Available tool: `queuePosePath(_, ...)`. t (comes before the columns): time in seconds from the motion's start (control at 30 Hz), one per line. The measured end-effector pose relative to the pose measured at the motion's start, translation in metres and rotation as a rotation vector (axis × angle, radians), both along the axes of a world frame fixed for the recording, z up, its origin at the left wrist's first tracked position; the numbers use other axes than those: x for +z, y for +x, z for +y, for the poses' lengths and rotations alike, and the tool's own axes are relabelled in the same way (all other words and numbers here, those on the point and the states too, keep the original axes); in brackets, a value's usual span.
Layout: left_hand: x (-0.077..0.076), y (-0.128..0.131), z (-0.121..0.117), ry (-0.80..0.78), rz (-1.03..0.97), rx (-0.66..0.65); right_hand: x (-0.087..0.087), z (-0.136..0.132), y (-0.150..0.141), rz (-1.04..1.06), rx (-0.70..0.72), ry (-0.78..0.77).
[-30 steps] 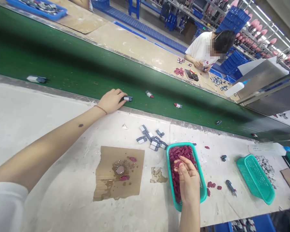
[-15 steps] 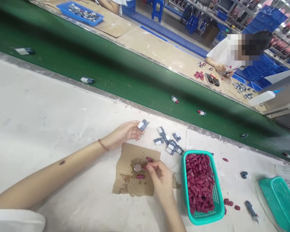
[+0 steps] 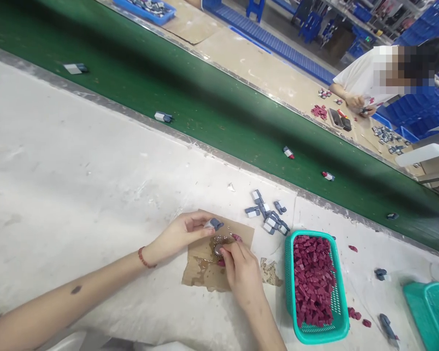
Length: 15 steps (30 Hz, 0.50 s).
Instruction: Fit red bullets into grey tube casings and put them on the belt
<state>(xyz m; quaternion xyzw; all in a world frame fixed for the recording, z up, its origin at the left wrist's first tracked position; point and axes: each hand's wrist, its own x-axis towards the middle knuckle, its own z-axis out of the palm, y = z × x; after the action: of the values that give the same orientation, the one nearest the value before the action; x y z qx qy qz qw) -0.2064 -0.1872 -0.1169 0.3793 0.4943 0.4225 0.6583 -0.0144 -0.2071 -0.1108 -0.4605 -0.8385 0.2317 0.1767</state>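
My left hand (image 3: 183, 234) pinches a small grey and white plastic part (image 3: 213, 224) over a scrap of brown cardboard (image 3: 199, 265). My right hand (image 3: 241, 273) is closed, its fingertips pressed down at a small round glue-stained cap (image 3: 218, 249) on the cardboard; what it holds, if anything, is hidden. A dark red piece (image 3: 236, 237) lies on the cardboard beside the cap. A pile of several grey and white parts (image 3: 267, 214) lies just beyond. A teal basket (image 3: 336, 329) full of dark red pieces (image 3: 312, 280) stands right of my right hand.
A green conveyor belt (image 3: 205, 102) runs diagonally behind the white bench, carrying scattered small parts (image 3: 163, 117). Across it a person in white (image 3: 366, 78) works at a tan table. A second teal basket (image 3: 429, 312) sits at the far right. A blue tray (image 3: 146, 9) is at the top.
My left hand has brought the grey and white part down and toward the cardboard. My right hand has shifted onto the round cap. The view has panned, and belt parts have drifted along.
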Motion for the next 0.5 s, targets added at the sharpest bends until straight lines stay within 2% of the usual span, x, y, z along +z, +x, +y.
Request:
queuePosePath(0.13,0.002,0.0,-0.0021,-0.048,-0.087,0.015,0.0008,0.0005,-0.003,0.002,0.018,-0.025)
queuePosePath(0.23,0.0033,-0.0016,-0.0034,-0.134,-0.178,0.051,0.0021,0.0023,-0.004,0.09,-0.03,-0.103)
queuePosePath(0.4,0.0047,-0.0043,-0.0069,-0.325,-0.403,0.13,0.0049,0.0031,-0.0025,0.505,-0.3,-0.452)
queuePosePath(0.5,0.0064,-0.0032,-0.0105,-0.387,-0.47,0.131,0.0078,0.0016,-0.0038,0.737,-0.445,-0.545)
